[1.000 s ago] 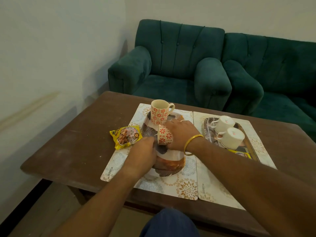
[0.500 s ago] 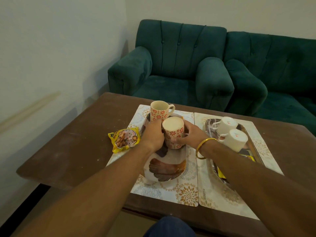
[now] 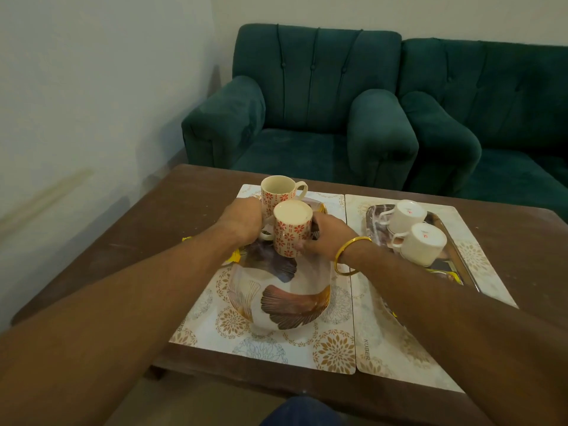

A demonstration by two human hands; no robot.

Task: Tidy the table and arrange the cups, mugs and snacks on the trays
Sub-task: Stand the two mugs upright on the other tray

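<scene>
**Fingers settle the second mug on the tray**

Fingers of the right hand curl round the lower wall of the red-flowered mug. The left hand presses in at the handle side. Its own fingers are hidden behind the mug, so I cannot tell how they grip.

A second ago that mug lay sideways in the right hand alone. Now it stands turned over, pale base up, at the far end of the feather-printed tray, just in front of its upright twin. Whether it already rests on the tray I cannot tell. Once down, both mugs share one tray, as the two white cups share the steel tray.

What looks left is the yellow snack packet, peeking from under the left forearm beside the tray's left rim. Room is tight between the two mugs. The tray's near half lies bare, and plain wood shows on the bench to the left.
</scene>
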